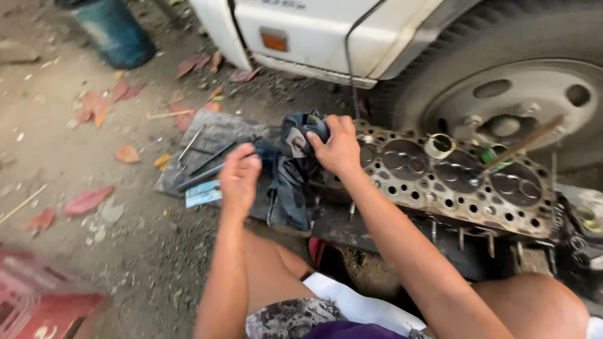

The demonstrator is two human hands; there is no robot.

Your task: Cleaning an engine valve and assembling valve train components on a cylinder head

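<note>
My right hand (338,149) grips the top of a dark, dirty rag (290,182) at the left end of a grimy engine cylinder head (452,182). My left hand (239,179) is closed on the rag's left side, and the cloth hangs down between the two hands. The cylinder head lies flat, combustion chambers and bolt holes facing up, in front of a truck wheel (509,94). A small round ring (438,145) and a thin metal rod (521,144) rest on its top face.
Several long hand tools (204,160) and a pale blue card (202,193) lie on a dark mat left of my hands. The white truck body (314,34) looms behind. A blue drum (113,31) stands far left, a red crate (38,301) near left. Dry leaves litter the dirt.
</note>
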